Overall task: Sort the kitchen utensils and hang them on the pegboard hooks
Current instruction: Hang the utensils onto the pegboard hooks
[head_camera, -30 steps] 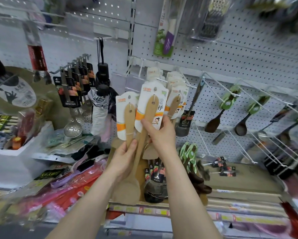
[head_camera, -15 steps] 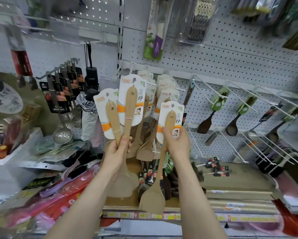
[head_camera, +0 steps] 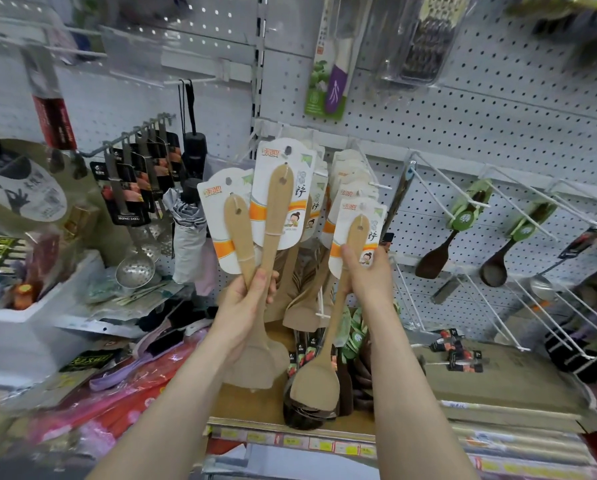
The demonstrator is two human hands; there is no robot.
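In the middle of the frame the left hand [head_camera: 245,306] is curled round the handles of two wooden spatulas [head_camera: 277,209], and the right hand [head_camera: 369,271] grips one more spatula [head_camera: 316,381] by its handle, all held up in front of a white pegboard [head_camera: 463,133] full of little holes. Dark spoons [head_camera: 432,258] hang on long wire hooks [head_camera: 444,175] at the right, and shiny ladles [head_camera: 135,270] and a grey umbrella [head_camera: 188,237] hang at the left. A shelf edge [head_camera: 283,436] with yellow price tags [head_camera: 321,444] runs along the bottom.
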